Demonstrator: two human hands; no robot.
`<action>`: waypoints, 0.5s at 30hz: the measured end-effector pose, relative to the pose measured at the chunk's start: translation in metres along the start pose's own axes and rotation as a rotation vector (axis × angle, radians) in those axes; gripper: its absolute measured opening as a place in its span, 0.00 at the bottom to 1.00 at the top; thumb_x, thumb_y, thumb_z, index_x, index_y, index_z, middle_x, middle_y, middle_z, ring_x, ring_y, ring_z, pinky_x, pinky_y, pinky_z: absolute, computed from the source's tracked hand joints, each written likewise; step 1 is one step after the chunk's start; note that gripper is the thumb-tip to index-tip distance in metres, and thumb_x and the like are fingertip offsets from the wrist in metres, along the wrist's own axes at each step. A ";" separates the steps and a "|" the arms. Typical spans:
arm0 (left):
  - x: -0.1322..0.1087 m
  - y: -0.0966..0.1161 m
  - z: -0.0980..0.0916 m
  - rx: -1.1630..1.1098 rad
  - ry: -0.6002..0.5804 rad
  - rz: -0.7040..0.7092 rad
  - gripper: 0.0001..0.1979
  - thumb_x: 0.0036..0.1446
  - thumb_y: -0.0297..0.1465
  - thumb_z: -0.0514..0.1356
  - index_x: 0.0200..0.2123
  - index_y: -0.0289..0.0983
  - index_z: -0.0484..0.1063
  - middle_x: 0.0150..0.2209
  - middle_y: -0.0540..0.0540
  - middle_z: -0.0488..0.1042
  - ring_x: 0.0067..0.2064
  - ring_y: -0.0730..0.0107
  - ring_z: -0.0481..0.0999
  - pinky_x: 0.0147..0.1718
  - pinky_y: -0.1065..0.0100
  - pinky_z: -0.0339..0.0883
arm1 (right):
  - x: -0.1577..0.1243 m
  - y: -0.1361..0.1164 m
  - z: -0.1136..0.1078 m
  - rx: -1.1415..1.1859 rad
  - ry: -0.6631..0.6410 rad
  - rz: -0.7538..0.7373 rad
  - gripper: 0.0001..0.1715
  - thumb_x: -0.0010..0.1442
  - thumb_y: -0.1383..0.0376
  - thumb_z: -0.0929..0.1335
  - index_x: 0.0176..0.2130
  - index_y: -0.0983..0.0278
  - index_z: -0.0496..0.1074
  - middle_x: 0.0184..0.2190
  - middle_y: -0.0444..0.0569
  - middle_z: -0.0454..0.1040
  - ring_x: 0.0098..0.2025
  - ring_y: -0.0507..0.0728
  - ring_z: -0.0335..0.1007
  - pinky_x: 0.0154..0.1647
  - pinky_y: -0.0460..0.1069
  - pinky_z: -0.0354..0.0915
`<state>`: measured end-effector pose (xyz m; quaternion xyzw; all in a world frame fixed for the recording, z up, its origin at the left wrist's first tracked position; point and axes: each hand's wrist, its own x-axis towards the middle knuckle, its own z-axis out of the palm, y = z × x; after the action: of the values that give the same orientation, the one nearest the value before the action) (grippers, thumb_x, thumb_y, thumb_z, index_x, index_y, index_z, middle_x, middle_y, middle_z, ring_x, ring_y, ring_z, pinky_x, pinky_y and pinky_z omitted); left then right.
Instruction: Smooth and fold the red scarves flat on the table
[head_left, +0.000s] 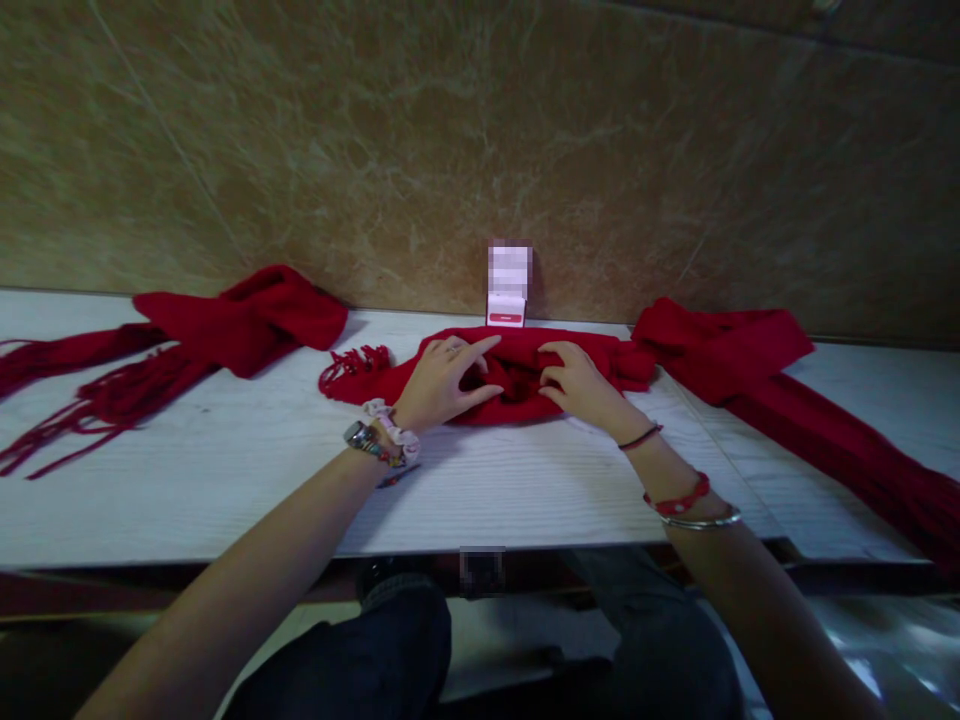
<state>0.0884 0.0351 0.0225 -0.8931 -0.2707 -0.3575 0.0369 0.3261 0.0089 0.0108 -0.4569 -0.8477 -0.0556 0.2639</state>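
Note:
A bunched red scarf (517, 400) with a short fringe at its left end lies on the white table. My left hand (444, 378) rests on its left part, thumb and fingers spread apart around a fold in the middle. Across that fold, my right hand (577, 385) touches the scarf's right part with bent fingers, also apart. Neither hand is closed around the cloth. Wristbands and a watch are on my left wrist; thin bands and a bangle circle the right one.
A knotted red scarf (247, 320) with long fringe lies at left, another red scarf (720, 350) at right. An upright phone-like object (508, 290), partly blurred, leans on the marbled wall (420, 150) behind the white table (480, 490). The table's front edge is above my legs.

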 end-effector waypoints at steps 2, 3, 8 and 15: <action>0.001 0.003 0.000 -0.012 -0.047 0.037 0.31 0.52 0.36 0.62 0.57 0.39 0.57 0.37 0.47 0.74 0.42 0.64 0.66 0.43 0.62 0.59 | 0.001 0.000 -0.002 0.037 0.031 0.007 0.04 0.52 0.70 0.66 0.27 0.64 0.71 0.48 0.55 0.63 0.54 0.62 0.58 0.55 0.63 0.56; 0.001 0.003 0.000 -0.016 -0.083 0.055 0.31 0.52 0.34 0.62 0.58 0.39 0.56 0.37 0.48 0.74 0.42 0.64 0.67 0.42 0.62 0.58 | 0.002 0.000 -0.003 0.056 0.051 0.012 0.04 0.52 0.69 0.66 0.27 0.64 0.71 0.48 0.55 0.63 0.53 0.62 0.58 0.54 0.63 0.57; 0.001 -0.001 -0.006 -0.077 -0.225 0.135 0.29 0.55 0.26 0.58 0.59 0.43 0.55 0.36 0.51 0.76 0.42 0.67 0.68 0.43 0.63 0.58 | 0.003 0.001 -0.008 0.096 0.128 0.051 0.04 0.53 0.68 0.66 0.27 0.63 0.70 0.46 0.54 0.64 0.51 0.62 0.60 0.53 0.62 0.58; 0.001 -0.001 -0.012 -0.041 -0.347 0.182 0.30 0.54 0.21 0.53 0.60 0.45 0.54 0.41 0.50 0.76 0.46 0.65 0.67 0.44 0.61 0.60 | 0.003 0.001 -0.008 0.105 0.116 0.054 0.04 0.54 0.68 0.66 0.27 0.62 0.69 0.44 0.52 0.64 0.50 0.60 0.61 0.53 0.60 0.59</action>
<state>0.0814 0.0330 0.0320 -0.9627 -0.1836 -0.1988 0.0038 0.3288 0.0093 0.0190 -0.4610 -0.8201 -0.0302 0.3375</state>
